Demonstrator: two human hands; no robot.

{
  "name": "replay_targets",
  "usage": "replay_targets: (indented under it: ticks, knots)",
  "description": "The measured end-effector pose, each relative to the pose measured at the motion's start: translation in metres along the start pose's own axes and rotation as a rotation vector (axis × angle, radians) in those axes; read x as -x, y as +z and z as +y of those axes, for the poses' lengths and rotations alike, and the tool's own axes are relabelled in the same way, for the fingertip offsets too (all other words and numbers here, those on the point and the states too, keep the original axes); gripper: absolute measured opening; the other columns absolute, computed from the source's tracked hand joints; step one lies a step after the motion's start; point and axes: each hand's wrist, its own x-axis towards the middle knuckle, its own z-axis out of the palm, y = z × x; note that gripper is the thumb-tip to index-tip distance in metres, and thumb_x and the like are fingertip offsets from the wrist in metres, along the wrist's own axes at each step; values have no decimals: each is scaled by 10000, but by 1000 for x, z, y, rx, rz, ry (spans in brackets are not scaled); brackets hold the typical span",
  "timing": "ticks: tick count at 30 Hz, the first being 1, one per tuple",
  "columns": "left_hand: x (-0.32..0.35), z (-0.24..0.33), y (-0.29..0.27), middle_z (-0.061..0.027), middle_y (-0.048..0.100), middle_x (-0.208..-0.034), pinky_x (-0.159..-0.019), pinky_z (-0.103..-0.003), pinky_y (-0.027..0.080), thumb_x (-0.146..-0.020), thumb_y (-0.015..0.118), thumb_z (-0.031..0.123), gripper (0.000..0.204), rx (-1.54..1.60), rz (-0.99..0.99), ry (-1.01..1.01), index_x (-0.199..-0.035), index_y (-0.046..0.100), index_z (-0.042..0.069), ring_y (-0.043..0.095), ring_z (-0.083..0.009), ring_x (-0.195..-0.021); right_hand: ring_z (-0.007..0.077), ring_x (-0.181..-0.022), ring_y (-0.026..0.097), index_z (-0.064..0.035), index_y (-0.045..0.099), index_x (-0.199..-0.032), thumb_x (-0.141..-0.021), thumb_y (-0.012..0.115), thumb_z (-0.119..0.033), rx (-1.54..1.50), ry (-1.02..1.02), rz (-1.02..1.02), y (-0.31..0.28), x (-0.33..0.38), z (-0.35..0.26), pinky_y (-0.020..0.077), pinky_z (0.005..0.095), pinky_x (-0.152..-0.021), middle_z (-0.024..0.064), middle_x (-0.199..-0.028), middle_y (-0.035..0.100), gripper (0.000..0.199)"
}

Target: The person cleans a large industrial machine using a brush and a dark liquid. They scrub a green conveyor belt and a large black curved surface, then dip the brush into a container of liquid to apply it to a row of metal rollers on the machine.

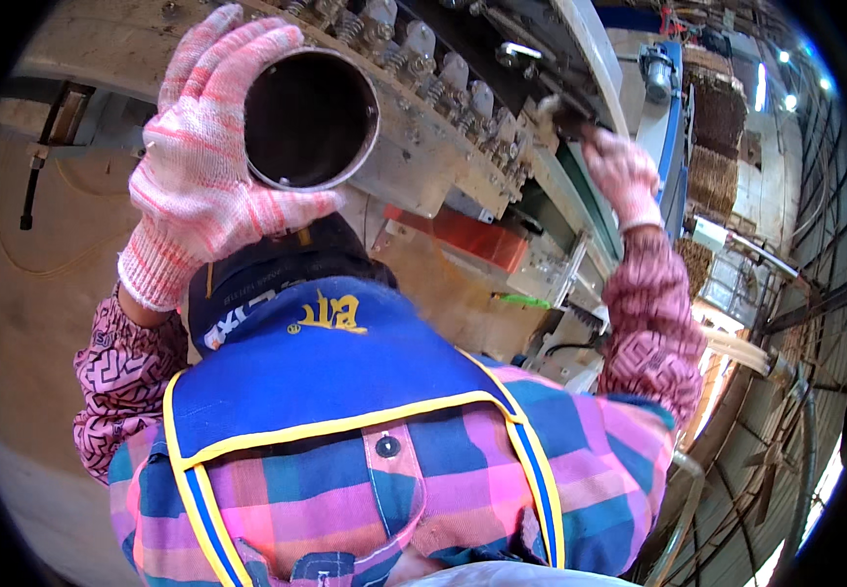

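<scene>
My left hand (194,166), in a white and pink knit glove, is wrapped round the side of a round metal can (373,122). The can's mouth faces up toward me, and its inside is too dark to make out any contents. Farther off to the right, my right hand (624,174), gloved the same way, is closed on a small brush (570,119) with a dark body and a pale tip. The brush tip is up against or just over the machine (399,161), beside its row of springs and metal fittings (453,83); I cannot tell whether it touches.
A red bar (458,238) and a green strip (521,300) lie below the machine's beam. At the left, a black rod (32,186) hangs from a bracket. Stacked brown sheets (717,127) and a motor (658,73) stand at the far right.
</scene>
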Motion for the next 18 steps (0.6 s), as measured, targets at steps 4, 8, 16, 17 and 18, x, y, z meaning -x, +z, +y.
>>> replay_targets:
  ticks: [4,8,16,17,18]
  knots:
    - [-3,1,-2,-113,518,-1467,-1199,-487,325,-561,916,514,1049,3,2,1,-1430,511,90,350,-364,-1459,339,-997,706,-345,611,-1307,-986,523,-449,42,84,-182,-6,-14,-48,569,460,-854,132,-1048,732,348]
    - [1,-1,0,-103,518,-1469,-1199,-485,325,-577,913,495,1025,5,11,29,-1434,511,99,356,-353,-1456,359,-981,683,-177,674,-1187,-968,571,-348,58,-147,1,-13,-20,-30,566,443,-823,136,-1126,696,296]
    - [1,1,-3,-104,533,-1458,-1201,-483,322,-592,911,490,997,14,32,10,-1426,524,104,351,-353,-1461,286,-985,706,-172,733,-1198,-929,636,-304,-630,413,-225,-73,76,35,538,368,-793,136,-1037,744,315]
    - [-1,3,-2,-106,533,-1458,-1201,-483,322,-597,908,496,995,23,25,9,-1426,524,103,352,-354,-1461,292,-993,703,-175,732,-1202,-931,638,-319,-604,321,-144,-64,79,37,535,374,-812,139,-1042,742,320]
    - [-2,5,-5,-107,534,-1458,-1201,-483,322,-602,905,502,993,23,20,1,-1426,524,101,352,-356,-1460,298,-1002,700,-179,730,-1206,-933,640,-334,-580,217,-63,-51,79,35,532,379,-830,141,-1047,740,326]
